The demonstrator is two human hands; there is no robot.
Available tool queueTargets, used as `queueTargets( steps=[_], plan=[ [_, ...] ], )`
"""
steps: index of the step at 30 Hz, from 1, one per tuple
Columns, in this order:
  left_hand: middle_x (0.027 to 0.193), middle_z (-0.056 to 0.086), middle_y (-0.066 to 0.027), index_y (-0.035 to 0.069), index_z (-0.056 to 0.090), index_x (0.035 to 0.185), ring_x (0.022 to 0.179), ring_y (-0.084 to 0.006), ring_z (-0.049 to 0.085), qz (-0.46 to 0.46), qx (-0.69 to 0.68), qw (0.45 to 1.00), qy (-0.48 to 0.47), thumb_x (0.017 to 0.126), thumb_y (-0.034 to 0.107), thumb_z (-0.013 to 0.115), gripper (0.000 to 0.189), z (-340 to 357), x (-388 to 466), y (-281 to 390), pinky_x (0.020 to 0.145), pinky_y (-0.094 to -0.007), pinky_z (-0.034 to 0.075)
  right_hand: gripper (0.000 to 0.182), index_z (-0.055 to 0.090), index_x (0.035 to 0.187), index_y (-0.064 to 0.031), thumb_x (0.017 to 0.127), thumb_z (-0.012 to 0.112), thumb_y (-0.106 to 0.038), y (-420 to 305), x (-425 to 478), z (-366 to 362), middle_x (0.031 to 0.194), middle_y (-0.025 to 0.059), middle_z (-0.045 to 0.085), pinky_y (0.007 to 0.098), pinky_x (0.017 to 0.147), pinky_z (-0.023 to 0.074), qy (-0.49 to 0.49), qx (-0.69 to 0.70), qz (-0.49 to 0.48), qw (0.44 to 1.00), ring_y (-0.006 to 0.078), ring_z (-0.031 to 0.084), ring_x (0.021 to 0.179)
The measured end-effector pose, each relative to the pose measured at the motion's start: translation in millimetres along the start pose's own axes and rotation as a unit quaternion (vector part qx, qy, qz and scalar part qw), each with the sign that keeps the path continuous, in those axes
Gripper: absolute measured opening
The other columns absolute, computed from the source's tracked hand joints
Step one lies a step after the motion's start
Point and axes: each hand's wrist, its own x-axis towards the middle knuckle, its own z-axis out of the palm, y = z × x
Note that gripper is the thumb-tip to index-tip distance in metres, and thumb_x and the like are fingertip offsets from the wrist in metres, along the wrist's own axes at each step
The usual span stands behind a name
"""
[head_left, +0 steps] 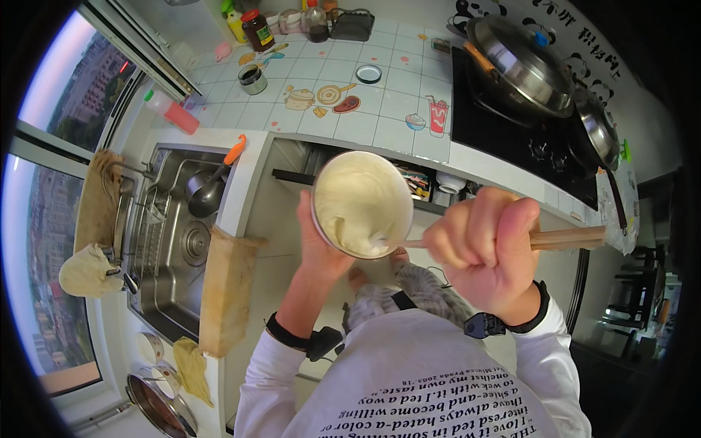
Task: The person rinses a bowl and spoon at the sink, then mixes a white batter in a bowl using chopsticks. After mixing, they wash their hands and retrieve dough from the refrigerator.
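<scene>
A white bowl (406,180) with a darker rim is tilted towards me, held up in front of my body. Thick pale-yellow batter (356,197) fills it, with a fold or swirl near the lower edge. My left hand (323,243) grips the bowl from its left and underside; some of its fingers are hidden behind it. In the fist of my right hand (484,246) are wooden chopsticks (569,238), their upper ends sticking out to the right. Their other ends reach the batter at the bowl's lower right and look blurred there.
Below the bowl, a drawer (421,183) of utensils stands pulled out. The steel sink (191,284) at left holds a ladle (205,191). An opened jar (252,80) and a lid (368,74) rest on the tiled counter (378,117). At right, a lidded wok (520,65) sits on the cooktop (506,139).
</scene>
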Motion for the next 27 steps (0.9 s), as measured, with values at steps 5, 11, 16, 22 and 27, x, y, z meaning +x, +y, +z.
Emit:
queueTargets(
  steps=[5,11,16,22,27],
  plan=[
    [0.134,0.035,-0.0072,0.017,0.028,0.134,0.122,-0.0276,0.037,-0.057,0.026,0.998,0.028,0.082,0.066,0.027,0.072,21.4,6.9,-18.0,0.098,-0.0475,0.034,0.044,0.027,0.059,-0.0129,0.095,0.033,-0.037,-1.8,58.2,21.3,0.049,-0.0046,0.021,0.0223,0.038,0.015,0.037,-0.045,-0.085,0.995,0.0071,0.015,0.04],
    [0.134,0.035,-0.0078,0.016,0.029,0.134,0.121,-0.028,0.039,0.003,0.014,0.999,0.053,0.082,0.067,0.025,0.073,8.3,-0.2,-4.8,0.096,-0.0476,0.036,0.045,0.026,0.057,-0.0136,0.095,0.032,-0.038,5.9,44.1,-43.1,0.049,-0.0048,0.022,0.023,0.038,0.0153,0.118,-0.023,-0.047,0.992,0.0064,0.013,0.038],
    [0.133,0.036,-0.0078,0.018,0.03,0.134,0.121,-0.0279,0.038,-0.021,-0.021,0.999,0.015,0.083,0.064,0.026,0.069,-0.5,0.0,-5.2,0.098,-0.0461,0.033,0.046,0.029,0.058,-0.0119,0.094,0.028,-0.04,6.4,7.4,5.8,0.049,-0.0034,0.023,0.0214,0.039,0.0168,-0.007,0.028,0.021,0.999,0.0067,0.015,0.04],
    [0.134,0.035,-0.0077,0.017,0.029,0.134,0.122,-0.027,0.037,-0.013,0.016,0.999,0.037,0.084,0.064,0.024,0.068,18.8,2.5,-12.2,0.099,-0.0444,0.033,0.045,0.029,0.056,-0.0114,0.091,0.047,-0.033,7.0,64.0,-18.6,0.048,-0.0052,0.021,0.0227,0.037,0.0178,0.11,-0.008,-0.08,0.991,0.0062,0.02,0.039],
    [0.133,0.035,-0.0076,0.017,0.03,0.133,0.122,-0.0262,0.037,0.022,-0.004,0.999,0.048,0.084,0.064,0.023,0.069,-1.6,-0.4,0.3,0.096,-0.0464,0.035,0.041,0.03,0.057,-0.0097,0.093,0.041,-0.025,8.0,3.6,-9.4,0.049,-0.0034,0.024,0.0243,0.039,0.0194,0.038,0.046,-0.022,0.998,0.0072,0.021,0.041]
  ],
)
